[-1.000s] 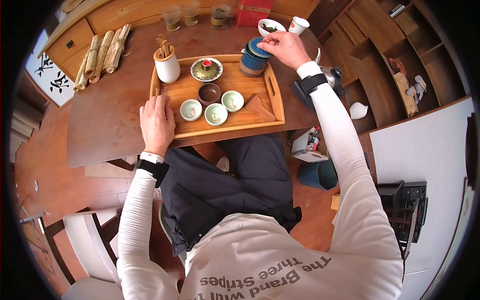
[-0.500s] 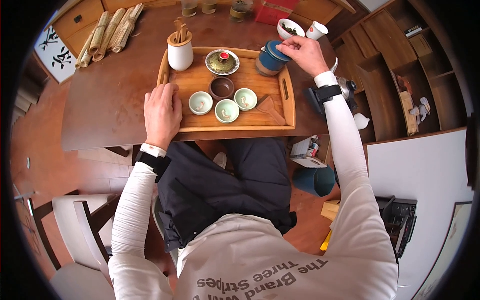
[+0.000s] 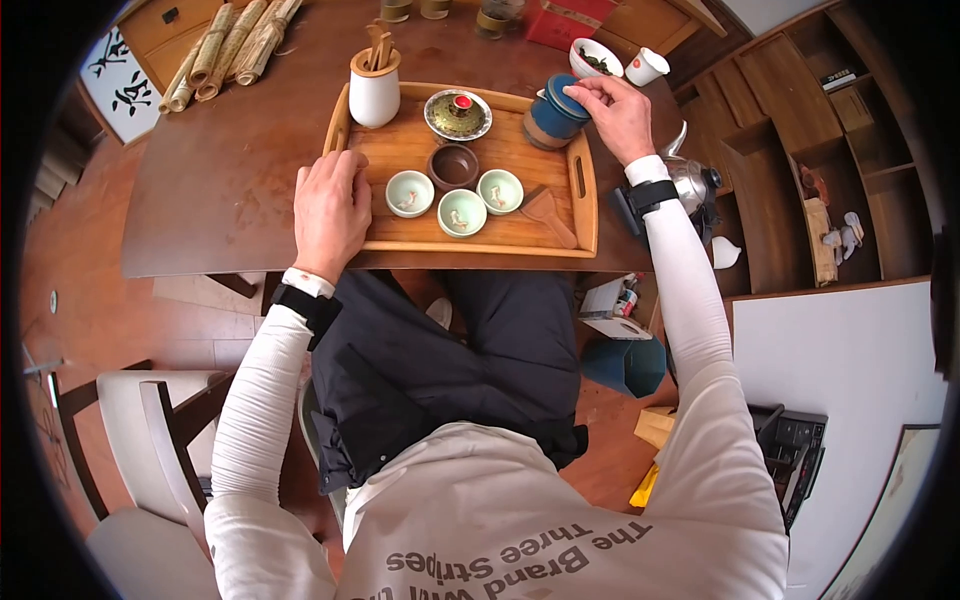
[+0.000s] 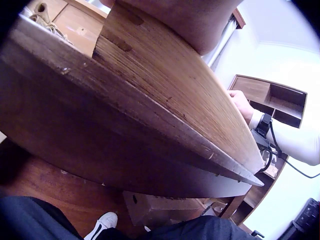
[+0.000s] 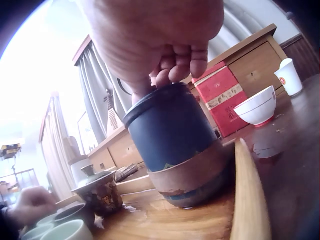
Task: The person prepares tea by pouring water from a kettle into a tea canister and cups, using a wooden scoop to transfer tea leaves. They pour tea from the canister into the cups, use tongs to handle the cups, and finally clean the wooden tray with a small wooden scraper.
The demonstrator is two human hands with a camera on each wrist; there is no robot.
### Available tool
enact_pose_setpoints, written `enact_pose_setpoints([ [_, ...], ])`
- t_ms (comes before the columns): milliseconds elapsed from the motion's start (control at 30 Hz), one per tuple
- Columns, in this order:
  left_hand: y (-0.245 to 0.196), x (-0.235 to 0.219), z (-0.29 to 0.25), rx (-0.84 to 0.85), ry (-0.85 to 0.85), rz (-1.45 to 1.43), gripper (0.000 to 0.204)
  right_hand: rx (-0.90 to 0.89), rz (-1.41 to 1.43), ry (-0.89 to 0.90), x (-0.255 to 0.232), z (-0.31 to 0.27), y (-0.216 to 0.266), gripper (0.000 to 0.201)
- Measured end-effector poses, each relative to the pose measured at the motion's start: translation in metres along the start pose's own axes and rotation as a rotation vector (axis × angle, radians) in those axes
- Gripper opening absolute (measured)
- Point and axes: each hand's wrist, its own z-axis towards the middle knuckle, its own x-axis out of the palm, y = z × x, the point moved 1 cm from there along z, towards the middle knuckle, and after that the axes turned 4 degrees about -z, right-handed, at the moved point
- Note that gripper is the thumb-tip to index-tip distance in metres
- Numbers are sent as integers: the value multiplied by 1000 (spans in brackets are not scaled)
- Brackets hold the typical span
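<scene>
In the head view, my left hand (image 3: 332,208) rests over the left front corner of the wooden tray (image 3: 480,248), fingers loosely bent. My right hand (image 3: 620,118) pinches the top of the blue pot (image 3: 553,118), which stands at the tray's back right. The right wrist view shows the pot (image 5: 172,132) with its base on the tray and fingertips at its lid. On the tray are a lidded patterned bowl (image 3: 458,118), a brown cup (image 3: 453,166), three pale green cups (image 3: 462,214) and a wooden scraper (image 3: 550,216). The left wrist view shows the tray's side (image 4: 170,75) under my palm.
A white holder (image 3: 375,98) with wooden tools stands at the tray's back left. Bamboo rolls (image 3: 235,45) lie farther left. Behind the pot are a leaf-filled bowl (image 3: 596,58), a white cup (image 3: 647,67) and a red box (image 3: 567,22). A metal kettle (image 3: 688,180) stands right.
The head view has shifted, so the tray sits farther right in the picture. My right hand stays at the pot's top, and my left hand remains at the tray's corner.
</scene>
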Motion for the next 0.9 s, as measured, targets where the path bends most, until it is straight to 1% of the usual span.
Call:
enact_pose_setpoints([
  [67,2,0,0,-6,-10,-7,12,-3,16,-8,2,3,0,31],
  [133,2,0,0,-11,5,-2,12,57,-5,43,-1,4,-2,31],
  [167,2,0,0,-14,6,0,12,57,-3,46,-2,4,-3,31],
  [267,4,1,0,-18,5,-10,12,0,-154,114,-6,11,-4,34],
  [367,4,2,-1,-10,20,11,12,15,-216,155,-7,17,-4,33],
  [400,3,1,0,-17,16,5,12,68,-221,197,-9,18,-2,33],
  [433,2,1,0,-25,13,-1,12,67,-219,197,-10,18,-4,33],
  [500,2,0,0,-24,18,1,12,44,-40,253,-12,19,-5,42],
  [533,3,0,0,-23,22,-2,12,42,-38,255,-12,18,-3,42],
  [600,4,0,0,-18,22,5,12,-56,13,172,-17,10,-1,61],
  [633,3,1,0,-7,22,10,11,-51,12,175,-14,6,-4,61],
  [700,3,1,1,-12,24,3,12,-161,-24,234,0,-1,-7,76],
  [733,2,1,0,-20,28,-2,12,-107,6,252,5,-7,-7,77],
  [767,2,0,0,-23,30,-1,12,-107,8,255,9,-10,-7,77],
  [833,2,0,0,-9,32,16,12,1,85,234,12,-15,-5,76],
  [900,2,-1,0,-17,44,6,12,12,77,229,12,-18,-5,73],
])
